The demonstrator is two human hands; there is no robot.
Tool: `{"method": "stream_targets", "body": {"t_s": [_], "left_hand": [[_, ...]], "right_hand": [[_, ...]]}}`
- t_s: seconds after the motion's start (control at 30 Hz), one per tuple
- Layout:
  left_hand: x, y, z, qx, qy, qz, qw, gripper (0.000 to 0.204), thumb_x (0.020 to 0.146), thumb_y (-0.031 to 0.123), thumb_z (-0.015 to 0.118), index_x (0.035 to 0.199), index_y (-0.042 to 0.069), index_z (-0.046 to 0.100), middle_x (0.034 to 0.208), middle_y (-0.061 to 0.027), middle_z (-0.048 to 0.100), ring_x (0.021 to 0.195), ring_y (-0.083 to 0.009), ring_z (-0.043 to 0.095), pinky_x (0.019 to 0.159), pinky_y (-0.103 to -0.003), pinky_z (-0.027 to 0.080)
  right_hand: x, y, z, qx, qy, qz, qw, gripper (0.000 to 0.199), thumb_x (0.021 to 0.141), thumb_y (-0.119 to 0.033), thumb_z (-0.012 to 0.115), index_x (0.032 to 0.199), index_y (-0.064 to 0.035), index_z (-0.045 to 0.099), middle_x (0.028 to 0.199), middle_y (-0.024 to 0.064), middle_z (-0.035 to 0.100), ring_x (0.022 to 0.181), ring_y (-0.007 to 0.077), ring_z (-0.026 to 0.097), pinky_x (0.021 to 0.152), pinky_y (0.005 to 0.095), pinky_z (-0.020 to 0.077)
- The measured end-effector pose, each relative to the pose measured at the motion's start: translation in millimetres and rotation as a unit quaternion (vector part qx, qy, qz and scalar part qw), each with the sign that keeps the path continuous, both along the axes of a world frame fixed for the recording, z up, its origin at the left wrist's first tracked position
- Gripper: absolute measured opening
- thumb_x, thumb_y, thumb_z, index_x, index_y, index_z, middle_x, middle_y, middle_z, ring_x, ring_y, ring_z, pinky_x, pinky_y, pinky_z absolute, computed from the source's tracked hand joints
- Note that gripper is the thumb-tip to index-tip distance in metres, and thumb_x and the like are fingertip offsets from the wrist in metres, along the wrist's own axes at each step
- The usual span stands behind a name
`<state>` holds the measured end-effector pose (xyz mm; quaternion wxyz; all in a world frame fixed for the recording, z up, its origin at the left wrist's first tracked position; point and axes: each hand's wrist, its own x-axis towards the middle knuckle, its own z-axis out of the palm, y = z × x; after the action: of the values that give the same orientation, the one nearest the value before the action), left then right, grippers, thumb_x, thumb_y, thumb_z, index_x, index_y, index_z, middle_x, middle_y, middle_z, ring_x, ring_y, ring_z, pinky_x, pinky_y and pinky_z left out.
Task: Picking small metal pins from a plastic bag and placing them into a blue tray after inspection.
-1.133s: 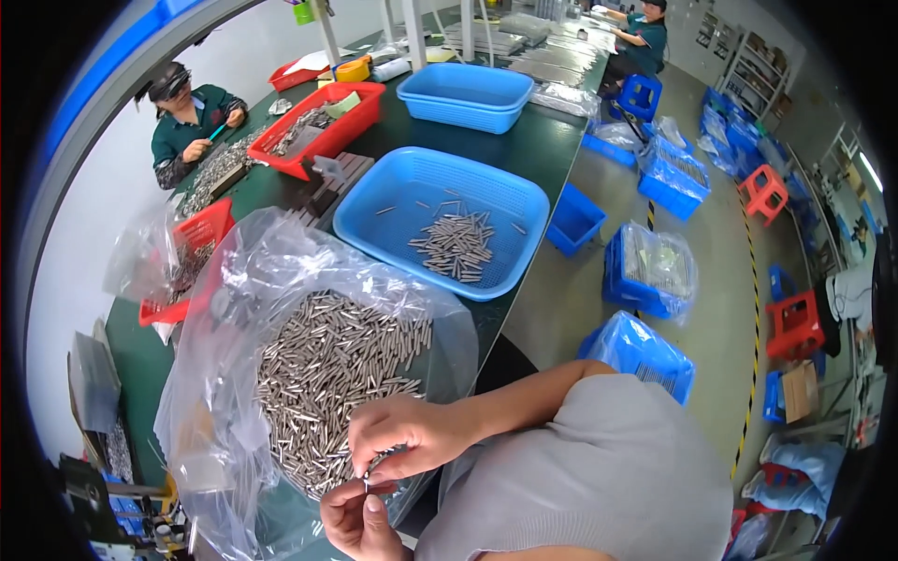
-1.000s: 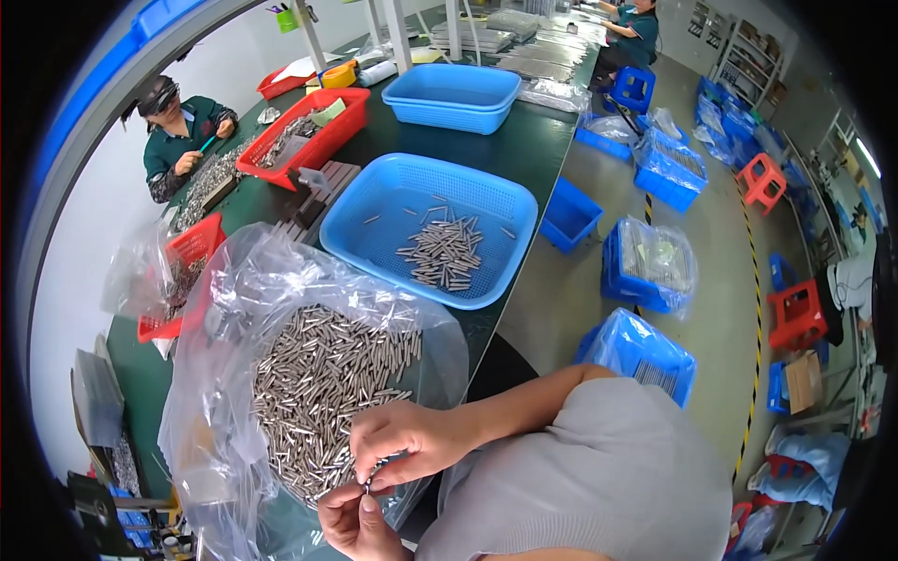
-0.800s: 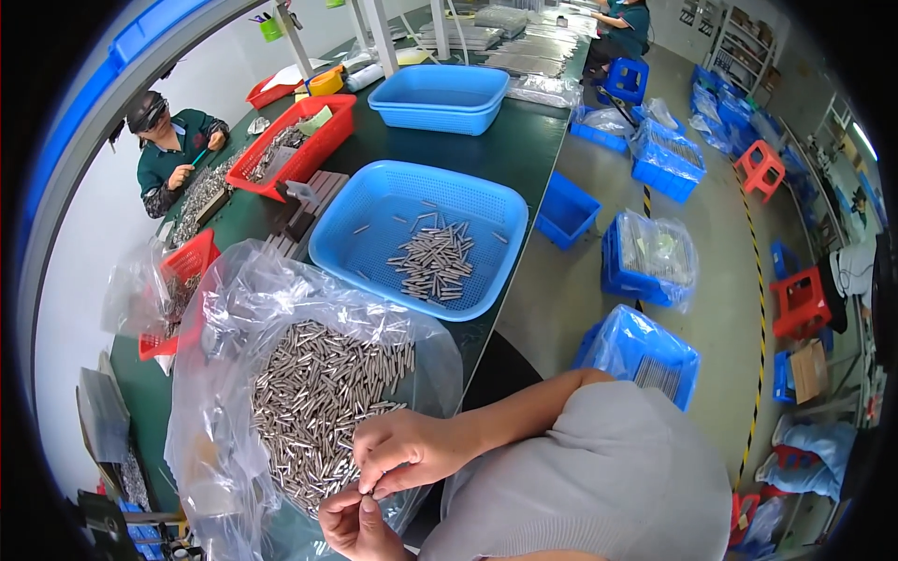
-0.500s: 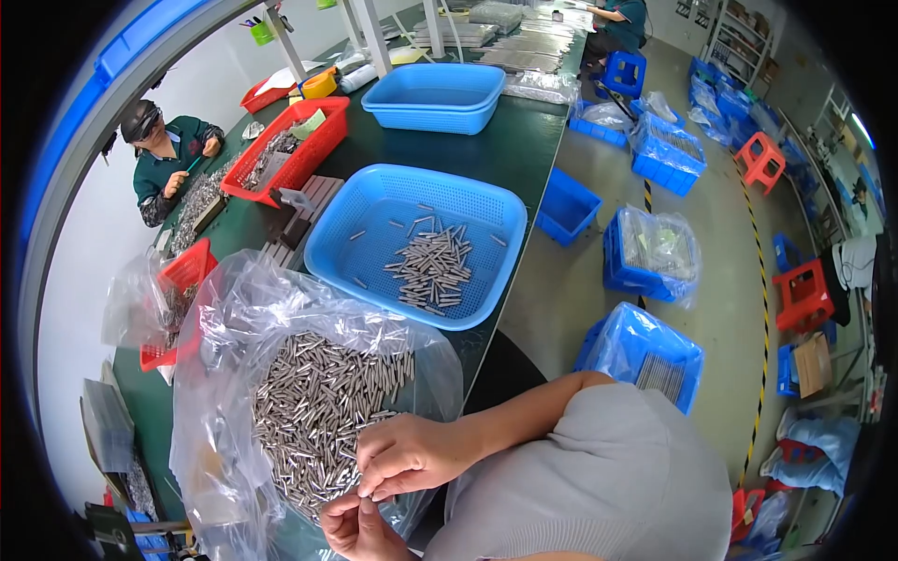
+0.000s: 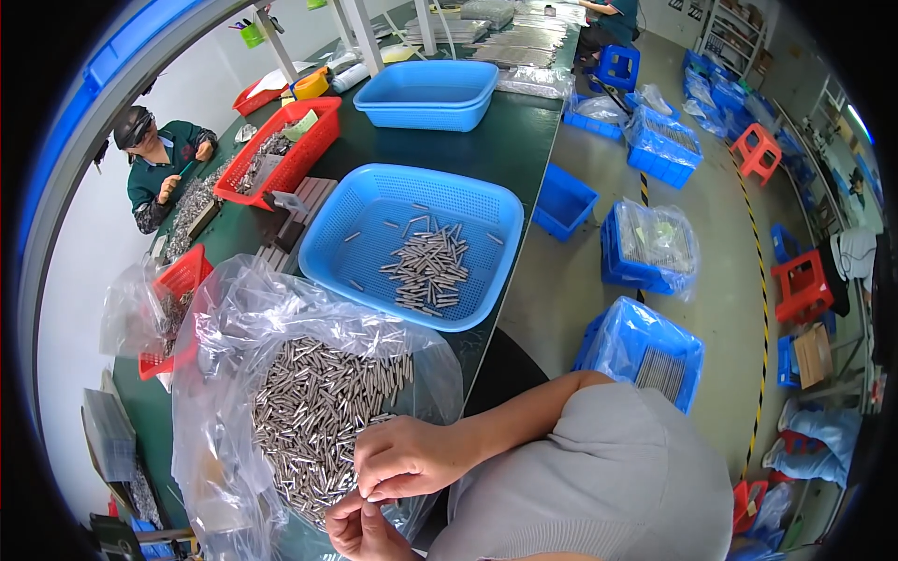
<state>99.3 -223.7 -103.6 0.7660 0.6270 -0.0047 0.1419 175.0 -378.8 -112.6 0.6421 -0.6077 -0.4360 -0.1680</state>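
My right hand (image 5: 404, 458) and my left hand (image 5: 367, 529) meet fingertip to fingertip over the near edge of a heap of small metal pins (image 5: 323, 407). Both are closed in a pinch. Whatever they pinch is mostly hidden by the fingers and too small to name. The pins lie on an opened clear plastic bag (image 5: 220, 467), whose crumpled sides spread around them. Just beyond the bag, a blue perforated basket (image 5: 341, 210) holds a smaller pile of similar pins (image 5: 428, 266), a few scattered apart from it.
Red baskets (image 5: 313, 140) of metal parts stand on the green table (image 5: 402, 145), near stacked blue trays (image 5: 426, 86). A co-worker (image 5: 159, 164) sits across the table. Blue crates (image 5: 645, 243) and red stools (image 5: 756, 152) occupy the floor to the right.
The view has shifted slightly. My hands stay pinched together over the heap, with the left fingers moved a little; the pins and baskets look unchanged.
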Motion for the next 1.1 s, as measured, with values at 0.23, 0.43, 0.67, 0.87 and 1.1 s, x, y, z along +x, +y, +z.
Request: {"method": "stream_targets", "body": {"t_s": [0.23, 0.43, 0.67, 0.87, 1.1], "left_hand": [[-2.4, 5.4, -3.8, 0.018, -0.018, 0.017, 1.0, 0.011, 0.086, 0.005, 0.063, 0.091, -0.002, 0.057, 0.084, -0.0091, 0.062, 0.069, -0.0129, 0.059, 0.063, -0.025, 0.052], [-9.1, 6.5, 0.8, 0.055, -0.025, 0.044, 0.997, 0.013, 0.084, 0.006, 0.065, 0.09, -0.004, 0.058, 0.083, -0.0107, 0.063, 0.071, -0.0141, 0.059, 0.065, -0.025, 0.051], [4.6, -0.8, 7.6, -0.036, -0.009, -0.033, 0.999, 0.009, 0.083, -0.001, 0.063, 0.088, -0.004, 0.056, 0.08, -0.0159, 0.062, 0.067, -0.0187, 0.059, 0.065, -0.029, 0.05], [9.8, 18.7, 7.6, -0.022, -0.022, 0.026, 0.999, 0.014, 0.084, 0.008, 0.065, 0.087, -0.001, 0.056, 0.077, -0.0144, 0.063, 0.066, -0.019, 0.06, 0.064, -0.028, 0.048], [18.8, 25.6, -4.7, -0.119, 0.003, 0.025, 0.993, 0.013, 0.086, 0.0, 0.062, 0.097, -0.003, 0.057, 0.086, -0.0158, 0.064, 0.072, -0.0198, 0.062, 0.066, -0.031, 0.052]], "right_hand": [[-0.6, 1.1, -0.6, -0.009, -0.047, -0.031, 0.998, 0.008, 0.08, -0.009, 0.068, 0.084, -0.0059, 0.061, 0.084, 0.005, 0.058, 0.074, 0.024, 0.058, 0.06, 0.0354, 0.0464], [-0.8, 9.1, 4.4, -0.018, -0.022, -0.009, 1.0, 0.01, 0.074, -0.01, 0.069, 0.079, -0.0087, 0.059, 0.08, 0.003, 0.055, 0.072, 0.0236, 0.057, 0.056, 0.0367, 0.0439], [6.0, -11.7, 12.0, -0.021, 0.026, 0.021, 0.999, 0.01, 0.077, -0.002, 0.068, 0.085, -0.0047, 0.063, 0.085, 0.0078, 0.06, 0.072, 0.024, 0.059, 0.058, 0.0342, 0.046], [31.5, -67.4, 44.7, -0.088, -0.086, -0.28, 0.952, 0.014, 0.072, -0.002, 0.069, 0.084, -0.0069, 0.062, 0.079, 0.0075, 0.062, 0.068, 0.023, 0.059, 0.06, 0.032, 0.046], [36.8, -79.6, 48.2, -0.167, -0.031, -0.453, 0.875, 0.017, 0.075, 0.004, 0.066, 0.091, -0.0041, 0.065, 0.087, 0.0082, 0.063, 0.072, 0.021, 0.06, 0.063, 0.0296, 0.0476]]}}
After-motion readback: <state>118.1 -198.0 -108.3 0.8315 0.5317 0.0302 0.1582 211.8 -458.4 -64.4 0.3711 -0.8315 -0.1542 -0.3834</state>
